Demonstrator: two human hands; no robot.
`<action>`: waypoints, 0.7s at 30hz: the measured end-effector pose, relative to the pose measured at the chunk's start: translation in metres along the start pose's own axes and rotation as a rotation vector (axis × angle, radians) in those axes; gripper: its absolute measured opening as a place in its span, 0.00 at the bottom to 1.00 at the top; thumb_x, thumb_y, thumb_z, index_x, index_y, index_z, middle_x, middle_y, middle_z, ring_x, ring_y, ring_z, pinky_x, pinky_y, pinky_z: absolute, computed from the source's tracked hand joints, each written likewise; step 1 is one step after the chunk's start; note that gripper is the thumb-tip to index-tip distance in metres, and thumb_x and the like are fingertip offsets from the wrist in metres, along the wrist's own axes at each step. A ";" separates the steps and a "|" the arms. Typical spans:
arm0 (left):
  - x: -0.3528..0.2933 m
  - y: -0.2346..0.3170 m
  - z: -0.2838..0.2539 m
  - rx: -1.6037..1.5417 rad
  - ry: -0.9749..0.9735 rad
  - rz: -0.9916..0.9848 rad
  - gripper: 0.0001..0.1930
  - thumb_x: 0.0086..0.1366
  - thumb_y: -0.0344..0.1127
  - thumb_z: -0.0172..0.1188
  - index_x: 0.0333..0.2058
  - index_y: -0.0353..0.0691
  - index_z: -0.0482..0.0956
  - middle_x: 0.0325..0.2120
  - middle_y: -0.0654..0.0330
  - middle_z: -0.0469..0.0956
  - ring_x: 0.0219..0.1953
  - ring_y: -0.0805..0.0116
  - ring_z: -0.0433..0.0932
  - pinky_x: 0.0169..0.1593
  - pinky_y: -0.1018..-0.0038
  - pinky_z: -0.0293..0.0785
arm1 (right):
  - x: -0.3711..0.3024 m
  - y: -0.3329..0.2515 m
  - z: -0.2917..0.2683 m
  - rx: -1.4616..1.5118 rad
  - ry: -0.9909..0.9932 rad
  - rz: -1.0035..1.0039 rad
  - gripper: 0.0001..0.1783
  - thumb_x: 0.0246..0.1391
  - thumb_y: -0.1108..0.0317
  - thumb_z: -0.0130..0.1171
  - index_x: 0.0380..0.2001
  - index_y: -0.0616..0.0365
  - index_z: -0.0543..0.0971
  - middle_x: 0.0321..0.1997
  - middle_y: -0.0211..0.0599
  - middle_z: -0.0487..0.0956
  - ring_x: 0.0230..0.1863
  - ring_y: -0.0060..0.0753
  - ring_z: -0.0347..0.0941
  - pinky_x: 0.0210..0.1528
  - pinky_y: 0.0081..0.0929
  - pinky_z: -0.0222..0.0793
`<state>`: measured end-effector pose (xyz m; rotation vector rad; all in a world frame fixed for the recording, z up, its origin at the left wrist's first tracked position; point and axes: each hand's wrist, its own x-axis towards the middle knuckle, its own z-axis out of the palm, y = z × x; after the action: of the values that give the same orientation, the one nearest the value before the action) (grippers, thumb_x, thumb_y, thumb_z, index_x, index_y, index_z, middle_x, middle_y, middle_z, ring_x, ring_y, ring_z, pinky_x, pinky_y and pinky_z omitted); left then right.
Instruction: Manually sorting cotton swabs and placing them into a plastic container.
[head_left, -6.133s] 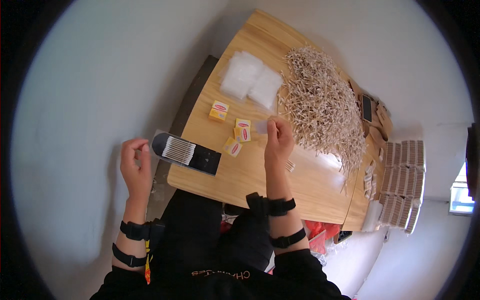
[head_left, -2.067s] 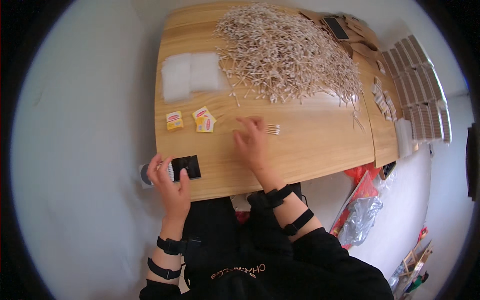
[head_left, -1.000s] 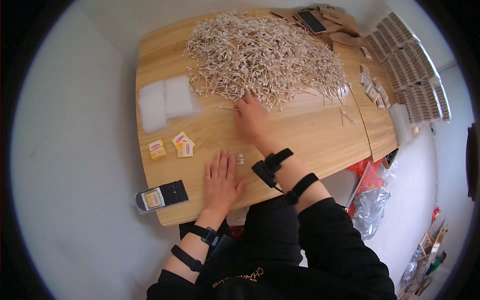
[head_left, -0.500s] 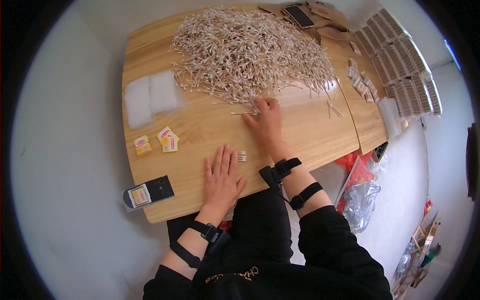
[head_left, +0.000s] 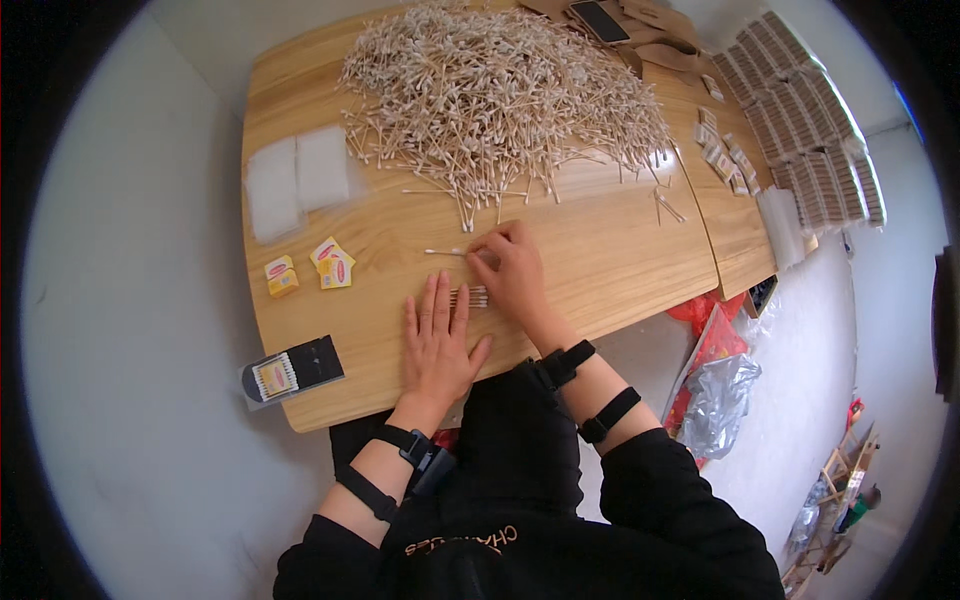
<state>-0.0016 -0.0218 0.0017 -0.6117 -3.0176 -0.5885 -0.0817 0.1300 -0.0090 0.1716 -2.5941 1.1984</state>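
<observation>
My right grip (head_left: 507,265) pinches one cotton swab (head_left: 445,252) by its end. My left grip (head_left: 436,335) is flat, fingers spread, with one finger across a little row of swabs (head_left: 479,297) on the tabletop (head_left: 600,265). A big messy pile of swabs (head_left: 500,95) lies past my hands.

Single cotton swab (head_left: 443,252): slim, white-tipped, pointing left, right end hidden. Small row of swabs (head_left: 474,297): just nearer, side by side, white right tips roughly even (left ends covered).
</observation>
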 end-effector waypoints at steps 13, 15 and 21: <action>0.003 0.003 0.004 0.086 -0.056 -0.001 0.42 0.60 0.54 0.55 0.65 0.33 0.54 0.68 0.50 0.47 0.71 0.56 0.41 0.70 0.53 0.34 | 0.048 -0.004 0.020 -0.268 0.240 0.090 0.16 0.47 0.60 0.65 0.35 0.58 0.76 0.34 0.40 0.75 0.35 0.44 0.75 0.36 0.38 0.72; 0.004 0.005 0.003 0.062 -0.057 0.005 0.42 0.60 0.53 0.56 0.65 0.32 0.53 0.68 0.50 0.47 0.71 0.55 0.41 0.70 0.53 0.34 | 0.048 0.000 0.022 -0.247 0.208 0.161 0.14 0.48 0.61 0.65 0.34 0.57 0.76 0.33 0.39 0.75 0.34 0.43 0.75 0.35 0.37 0.71; -0.001 0.000 0.007 0.002 -0.017 -0.014 0.43 0.59 0.52 0.57 0.65 0.33 0.51 0.69 0.50 0.46 0.71 0.54 0.42 0.70 0.53 0.35 | 0.014 0.008 0.004 -0.098 0.003 0.230 0.08 0.47 0.63 0.64 0.30 0.53 0.79 0.29 0.34 0.75 0.30 0.36 0.75 0.33 0.33 0.71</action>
<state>-0.0001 -0.0198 -0.0048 -0.5993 -3.0403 -0.5838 -0.0976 0.1323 -0.0132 -0.1526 -2.7205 1.1367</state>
